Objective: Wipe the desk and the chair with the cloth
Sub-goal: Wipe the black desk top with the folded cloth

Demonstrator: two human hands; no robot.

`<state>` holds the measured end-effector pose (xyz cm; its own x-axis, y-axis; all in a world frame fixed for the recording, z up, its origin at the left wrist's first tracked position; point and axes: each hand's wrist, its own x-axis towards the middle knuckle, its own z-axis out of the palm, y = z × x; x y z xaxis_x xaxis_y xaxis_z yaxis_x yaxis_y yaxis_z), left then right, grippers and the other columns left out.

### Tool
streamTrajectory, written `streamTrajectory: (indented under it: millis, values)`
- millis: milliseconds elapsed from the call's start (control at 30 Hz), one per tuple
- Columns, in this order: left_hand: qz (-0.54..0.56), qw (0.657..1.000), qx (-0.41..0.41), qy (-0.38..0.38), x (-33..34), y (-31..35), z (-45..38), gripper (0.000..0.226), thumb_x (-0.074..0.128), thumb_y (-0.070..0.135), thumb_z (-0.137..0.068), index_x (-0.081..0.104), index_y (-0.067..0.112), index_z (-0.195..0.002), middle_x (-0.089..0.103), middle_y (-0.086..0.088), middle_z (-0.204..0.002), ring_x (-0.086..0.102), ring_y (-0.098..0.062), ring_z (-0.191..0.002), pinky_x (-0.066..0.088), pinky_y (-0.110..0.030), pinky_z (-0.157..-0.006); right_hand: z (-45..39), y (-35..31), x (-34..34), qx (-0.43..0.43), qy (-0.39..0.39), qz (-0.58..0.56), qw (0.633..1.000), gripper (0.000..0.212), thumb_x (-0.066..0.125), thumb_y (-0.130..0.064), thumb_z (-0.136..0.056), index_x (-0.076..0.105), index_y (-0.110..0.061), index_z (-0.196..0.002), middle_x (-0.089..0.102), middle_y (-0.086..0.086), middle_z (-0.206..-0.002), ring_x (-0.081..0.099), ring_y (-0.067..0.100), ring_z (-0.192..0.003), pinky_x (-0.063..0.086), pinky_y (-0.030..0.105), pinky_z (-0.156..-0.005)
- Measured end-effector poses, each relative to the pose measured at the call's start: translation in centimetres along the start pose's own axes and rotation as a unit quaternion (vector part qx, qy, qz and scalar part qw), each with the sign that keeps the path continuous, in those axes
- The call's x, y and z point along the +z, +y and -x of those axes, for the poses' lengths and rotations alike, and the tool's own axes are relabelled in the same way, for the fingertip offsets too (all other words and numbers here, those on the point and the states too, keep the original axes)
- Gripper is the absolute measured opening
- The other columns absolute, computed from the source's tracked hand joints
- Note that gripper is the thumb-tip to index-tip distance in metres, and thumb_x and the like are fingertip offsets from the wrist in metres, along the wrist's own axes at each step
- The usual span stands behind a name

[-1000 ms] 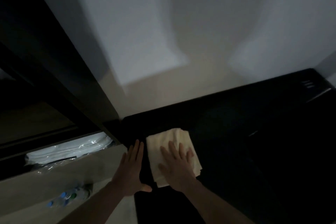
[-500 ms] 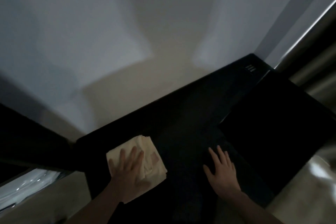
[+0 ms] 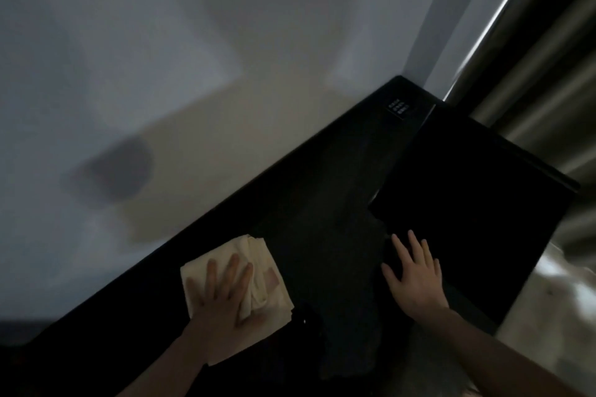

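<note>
Cloth (image 3: 238,280) slid slightly along desk (image 3: 322,190).

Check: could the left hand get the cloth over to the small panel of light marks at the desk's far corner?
Probably yes. The left hand presses the cloth flat, and the dark desk looks bare up to the panel, though it is dim.

Dim room, soft motion blur, pale light patches on wall (image 3: 193,42), desk (image 3: 322,203) nearly black
</note>
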<state>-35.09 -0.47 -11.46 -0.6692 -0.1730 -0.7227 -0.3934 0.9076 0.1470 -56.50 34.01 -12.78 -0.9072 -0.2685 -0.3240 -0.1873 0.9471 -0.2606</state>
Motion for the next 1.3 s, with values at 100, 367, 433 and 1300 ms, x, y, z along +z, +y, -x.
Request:
streamTrajectory:
  millis: [100, 367, 433, 1300]
  values:
    - [-0.003, 0.999, 0.036, 0.021, -1.6, 2.6, -3.3, 0.093, 0.021, 0.088, -0.094, -0.053, 0.049, -0.133, -0.064, 0.015, -0.143, -0.058, -0.036, -0.133, -0.026, -0.065, -0.113, -3.5, 1.9, -0.5, 0.0, 0.017, -0.006, 1.0, 0.074, 0.041, -0.06, -0.105, 0.009, -0.038, -0.169, -0.008, -0.003, -0.177, -0.012, 0.026, -0.163, 0.002, 0.057, -0.13]
    - [-0.048, 0.989, 0.107, 0.094, -6.6, 10.1, -10.8, 0.089, 0.016, 0.089, -0.093, -0.039, 0.048, -0.149, -0.054, 0.018, -0.154, -0.056, -0.026, -0.139, -0.027, -0.063, -0.117, -10.7, 7.6, -2.5, -0.002, 0.094, -0.005, 0.996, 0.072, 0.021, -0.07, -0.104, 0.019, -0.036, -0.168, 0.007, -0.002, -0.177, -0.004, 0.022, -0.163, -0.002, 0.056, -0.131]
    - [-0.056, 0.985, 0.121, 0.11, -7.8, 12.0, -12.7, 0.089, 0.014, 0.088, -0.093, -0.037, 0.046, -0.151, -0.052, 0.017, -0.156, -0.054, -0.026, -0.141, -0.024, -0.064, -0.118, -11.3, 8.4, -2.6, -0.013, 0.105, 0.009, 0.994, 0.074, 0.019, -0.072, -0.102, 0.018, -0.037, -0.168, 0.009, -0.003, -0.177, -0.005, 0.02, -0.163, -0.005, 0.053, -0.131]
    - [-0.124, 0.94, 0.222, 0.228, -23.5, 38.0, -35.5, 0.085, 0.017, 0.082, -0.095, -0.013, 0.041, -0.164, -0.025, 0.009, -0.172, -0.027, -0.037, -0.156, -0.019, -0.068, -0.119, -12.3, 9.1, -1.6, -0.033, 0.121, 0.002, 0.992, 0.07, 0.038, -0.06, -0.104, 0.025, -0.032, -0.167, 0.011, -0.006, -0.177, 0.002, 0.022, -0.164, 0.006, 0.06, -0.129]
